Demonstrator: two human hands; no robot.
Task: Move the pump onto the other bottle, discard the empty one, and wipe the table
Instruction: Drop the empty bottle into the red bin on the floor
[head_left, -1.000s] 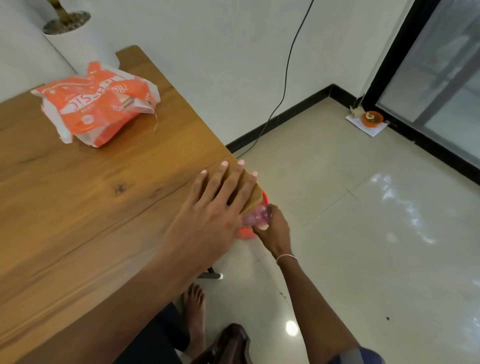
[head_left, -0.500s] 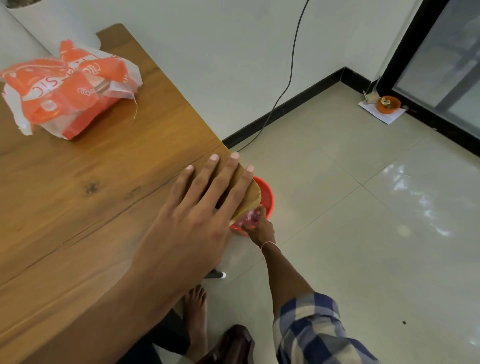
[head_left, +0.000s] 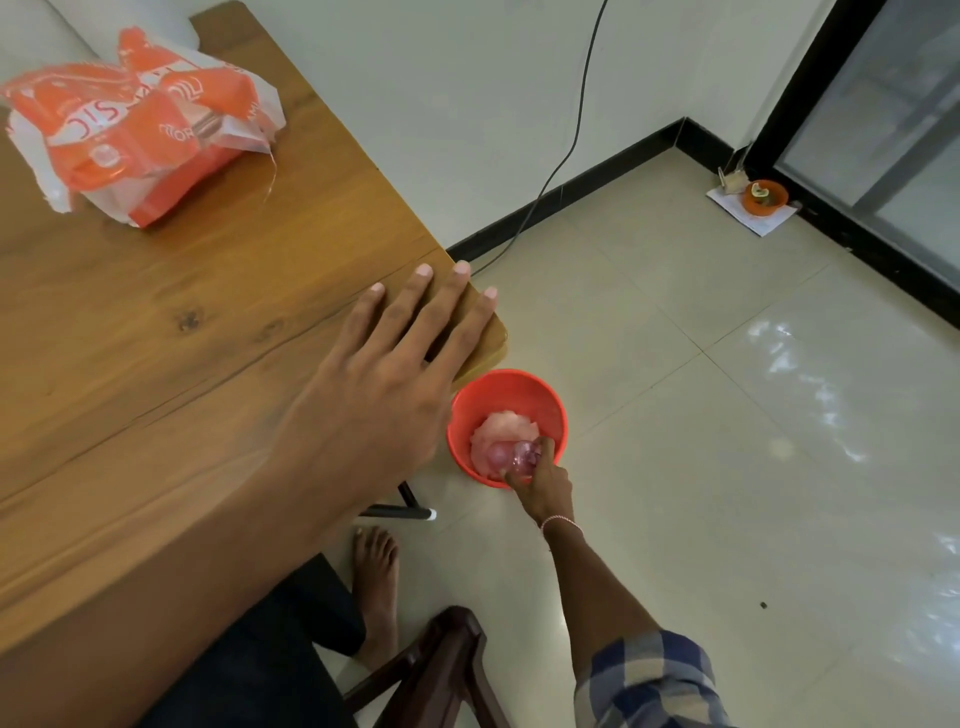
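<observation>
At the upper left of the frame an orange-and-white plastic bag (head_left: 137, 124) lies crumpled on the wooden table (head_left: 156, 312), well apart from my hands. Right of it, near the middle of the frame, my left hand (head_left: 384, 379) lies flat on the table's rounded corner, fingers stretched out and spread, gripping nothing; the fingertips reach the table's edge.

Just below and right of that corner, down on the tiled floor (head_left: 727, 467), stands a red bin (head_left: 506, 395), with something pale and crumpled inside. My right hand (head_left: 537, 486) reaches down over the bin's near rim, fingers wrapped around the clear pinkish empty bottle (head_left: 522, 457). The bottle sits inside the bin's mouth, resting against the pale stuff.

At the bottom of the frame my bare foot (head_left: 375, 577) stands on the tiles beside a dark wooden chair (head_left: 441, 670). In the upper right, by the dark door frame, a small orange dish (head_left: 764, 195) sits on a sheet of paper.
</observation>
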